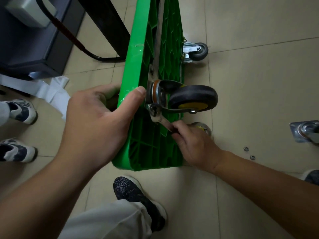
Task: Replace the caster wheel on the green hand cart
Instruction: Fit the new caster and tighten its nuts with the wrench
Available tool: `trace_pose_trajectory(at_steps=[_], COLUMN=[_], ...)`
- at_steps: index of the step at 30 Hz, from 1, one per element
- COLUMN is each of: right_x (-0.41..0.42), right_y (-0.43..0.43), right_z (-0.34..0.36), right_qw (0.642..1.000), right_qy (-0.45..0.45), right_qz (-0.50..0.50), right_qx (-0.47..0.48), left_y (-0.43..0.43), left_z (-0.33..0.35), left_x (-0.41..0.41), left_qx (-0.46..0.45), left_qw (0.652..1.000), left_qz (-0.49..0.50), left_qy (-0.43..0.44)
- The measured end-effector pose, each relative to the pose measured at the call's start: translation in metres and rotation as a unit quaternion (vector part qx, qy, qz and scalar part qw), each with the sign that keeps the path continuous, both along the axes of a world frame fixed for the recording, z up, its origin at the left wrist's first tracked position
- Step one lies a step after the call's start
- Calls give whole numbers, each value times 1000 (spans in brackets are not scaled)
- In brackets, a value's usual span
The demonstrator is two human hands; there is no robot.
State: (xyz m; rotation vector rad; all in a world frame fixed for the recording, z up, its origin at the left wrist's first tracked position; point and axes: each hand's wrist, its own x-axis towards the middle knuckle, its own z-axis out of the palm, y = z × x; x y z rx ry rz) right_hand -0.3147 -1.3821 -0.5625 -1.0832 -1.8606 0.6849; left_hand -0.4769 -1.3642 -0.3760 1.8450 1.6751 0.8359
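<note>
Fingers [107, 94] of the left hand [96, 121] curl over the top edge of the green hand cart [134, 66], with the thumb pressed on the near face, so this hand is clamped on the deck. The right hand [193, 145] is closed round the handle of a wrench [160, 120]. The cart stands tipped on its long edge on the tiled floor [241, 83], its ribbed underside facing right. A black caster wheel [193, 98] with a yellow hub sits on its plate near the cart's near end, just beside the left thumb. A small grey caster [198, 50] shows at the far end. A loose caster [303, 131] on a square plate lies well apart on the floor to the right, with two small washers [246, 149] near it, so the swap looks partly done. Whether the black wheel is the new one or the old one cannot be told. The wrench head sits on a bolt [149, 106] at the lower corner of the caster plate. To do this step well, the wrench should seat squarely on the bolt before any turn, since a half-seated head may slip and round it. The left hand should brace the deck firmly against the push, because a cart on edge could tip. Short, even strokes suit the tight space under the wheel fork.
</note>
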Motion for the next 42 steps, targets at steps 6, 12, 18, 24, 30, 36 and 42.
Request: trace_pose_trajectory(at_steps=[6,12,18,24,30,36,42], right_x=[-6,-4,-3,-32,-29,9,14], right_y=[3,-11,-47,-77,-123,-89,-26], right_z=[7,24,68,129,123,69,47], right_qw=[997,991,961,890,929,981,986], right_qy=[13,-1,26,212,140,-127,-122], right_qz=[33,18,20,19,-25,-52,-95], right_qx=[-73,-133,-273,-403,-341,-134,-66], left_y=[-1,-1,0,3,5,6,5], left_z=[0,-3,-2,-4,3,3,2], left_x=[2,8,9,3,-7,-7,-3], left_qx=[3,10,15,18,-15,-16,-12], left_qw=[1000,999,998,997,999,999,1000], left_qz=[22,28,40,41,13,1,0], left_qy=[6,29,48,57,32,30,8])
